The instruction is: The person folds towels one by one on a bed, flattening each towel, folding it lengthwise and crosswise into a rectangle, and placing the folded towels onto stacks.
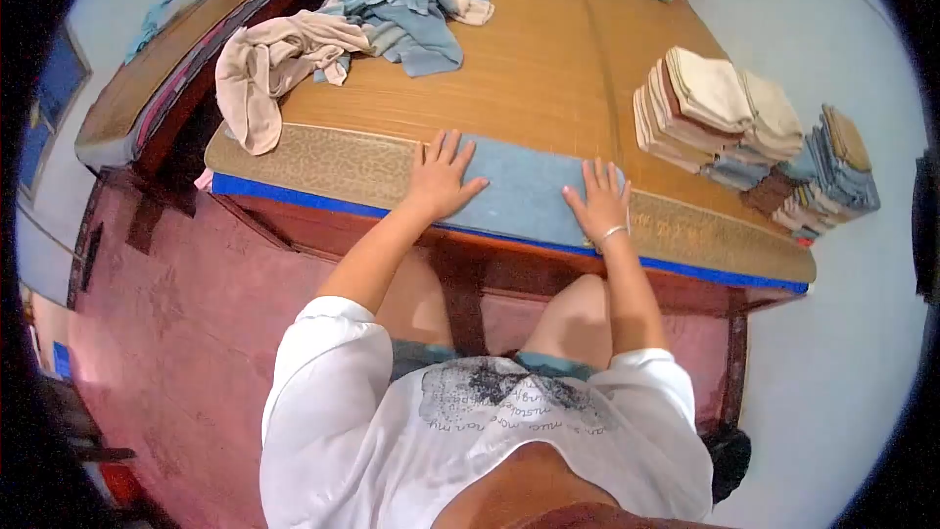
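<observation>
A light blue towel (524,194) lies flat at the front edge of the mat-covered bed, its long side running along that edge. My left hand (443,179) rests palm down at the towel's left end, fingers spread. At the right end, my right hand (599,204) also presses flat with its fingers apart and a bracelet on the wrist. Neither hand grips anything. Whatever lies directly beneath the palms is hidden.
A loose heap of blue and beige cloths (392,20) lies at the back left of the bed mat (534,59). To the right stand stacks of folded towels (710,93), with more folded cloths (837,162) by the wall. A second bed (176,59) stands at far left.
</observation>
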The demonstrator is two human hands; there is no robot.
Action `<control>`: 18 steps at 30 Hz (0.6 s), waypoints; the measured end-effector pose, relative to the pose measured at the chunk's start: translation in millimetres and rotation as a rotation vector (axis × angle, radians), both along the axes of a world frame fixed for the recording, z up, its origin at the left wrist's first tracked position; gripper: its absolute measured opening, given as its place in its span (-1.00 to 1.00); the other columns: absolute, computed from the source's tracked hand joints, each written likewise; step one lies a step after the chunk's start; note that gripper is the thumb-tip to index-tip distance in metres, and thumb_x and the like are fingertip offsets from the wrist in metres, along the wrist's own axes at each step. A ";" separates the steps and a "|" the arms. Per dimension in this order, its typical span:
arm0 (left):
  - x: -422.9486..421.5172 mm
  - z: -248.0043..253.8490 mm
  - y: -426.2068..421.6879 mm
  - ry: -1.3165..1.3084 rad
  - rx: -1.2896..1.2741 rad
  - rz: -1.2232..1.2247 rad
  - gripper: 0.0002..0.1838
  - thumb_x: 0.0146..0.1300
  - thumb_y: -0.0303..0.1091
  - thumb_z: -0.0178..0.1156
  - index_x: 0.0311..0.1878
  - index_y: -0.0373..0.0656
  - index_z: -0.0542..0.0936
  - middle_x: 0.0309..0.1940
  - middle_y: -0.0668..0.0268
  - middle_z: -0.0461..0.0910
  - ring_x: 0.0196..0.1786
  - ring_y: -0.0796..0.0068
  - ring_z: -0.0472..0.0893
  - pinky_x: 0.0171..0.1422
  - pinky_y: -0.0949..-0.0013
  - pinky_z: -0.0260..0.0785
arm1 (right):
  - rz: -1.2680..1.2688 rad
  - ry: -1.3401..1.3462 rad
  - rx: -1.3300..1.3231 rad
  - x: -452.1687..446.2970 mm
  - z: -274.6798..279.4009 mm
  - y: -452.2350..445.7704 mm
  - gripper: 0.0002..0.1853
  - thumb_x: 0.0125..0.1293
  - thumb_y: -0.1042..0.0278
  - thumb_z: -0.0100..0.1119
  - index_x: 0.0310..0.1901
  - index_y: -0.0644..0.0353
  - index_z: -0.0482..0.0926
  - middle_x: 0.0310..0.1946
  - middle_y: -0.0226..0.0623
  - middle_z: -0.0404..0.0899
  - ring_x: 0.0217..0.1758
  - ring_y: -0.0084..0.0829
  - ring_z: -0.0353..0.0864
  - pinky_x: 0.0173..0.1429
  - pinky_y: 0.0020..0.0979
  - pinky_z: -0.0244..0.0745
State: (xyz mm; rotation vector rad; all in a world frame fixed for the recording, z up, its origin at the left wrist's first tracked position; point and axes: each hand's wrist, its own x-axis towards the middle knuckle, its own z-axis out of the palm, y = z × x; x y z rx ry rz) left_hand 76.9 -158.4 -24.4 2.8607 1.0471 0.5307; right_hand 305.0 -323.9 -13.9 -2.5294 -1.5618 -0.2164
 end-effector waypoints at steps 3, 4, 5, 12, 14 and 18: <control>18.8 24.4 -24.6 0.118 0.043 0.089 -0.23 0.13 0.29 -0.10 0.29 -0.02 0.23 0.36 0.11 -0.02 0.43 0.16 -0.13 0.39 -0.12 -0.37 | 0.131 -0.030 0.071 -34.1 -2.7 13.0 -0.31 0.22 -0.21 -0.17 0.30 0.03 0.14 0.36 -0.23 -0.02 0.44 -0.22 -0.18 0.39 0.05 -0.37; 27.5 29.7 -34.5 0.070 0.050 -0.016 -0.23 0.12 0.31 -0.11 0.29 0.00 0.23 0.36 0.11 -0.01 0.43 0.16 -0.12 0.39 -0.11 -0.37 | 0.201 -0.034 0.071 -44.3 -10.1 18.1 -0.32 0.22 -0.19 -0.15 0.29 0.02 0.15 0.36 -0.23 -0.01 0.44 -0.21 -0.16 0.39 0.04 -0.36; 32.9 32.2 -39.8 0.026 0.060 -0.127 -0.23 0.11 0.32 -0.11 0.30 0.02 0.23 0.36 0.12 0.00 0.43 0.17 -0.11 0.39 -0.10 -0.37 | 0.204 -0.040 0.075 -56.6 -14.6 21.3 -0.32 0.22 -0.19 -0.15 0.29 0.02 0.15 0.36 -0.23 -0.01 0.44 -0.21 -0.16 0.39 0.04 -0.36; 36.7 1.9 -27.0 0.025 0.004 -0.203 -0.23 0.10 0.34 -0.12 0.29 0.06 0.23 0.36 0.21 0.02 0.42 0.25 -0.06 0.42 0.02 -0.31 | 0.280 -0.002 -0.013 -51.8 -9.6 11.0 -0.32 0.22 -0.20 -0.15 0.29 0.00 0.16 0.35 -0.26 0.02 0.43 -0.20 -0.12 0.40 0.00 -0.28; 29.7 7.4 -23.6 0.045 0.006 -0.164 -0.24 0.11 0.33 -0.11 0.29 0.06 0.23 0.36 0.21 0.02 0.42 0.25 -0.07 0.42 0.02 -0.31 | 0.219 -0.017 -0.019 -31.2 -12.5 3.2 -0.31 0.21 -0.24 -0.16 0.29 -0.01 0.17 0.36 -0.27 0.00 0.43 -0.22 -0.13 0.39 0.00 -0.26; 17.2 6.0 -12.8 0.110 0.039 -0.057 -0.24 0.13 0.33 -0.15 0.31 0.06 0.20 0.37 0.21 -0.01 0.43 0.27 -0.10 0.43 0.06 -0.36 | 0.072 0.029 -0.033 -1.6 -11.4 -19.7 -0.30 0.21 -0.25 -0.18 0.29 0.00 0.16 0.36 -0.26 -0.01 0.43 -0.20 -0.11 0.39 0.02 -0.24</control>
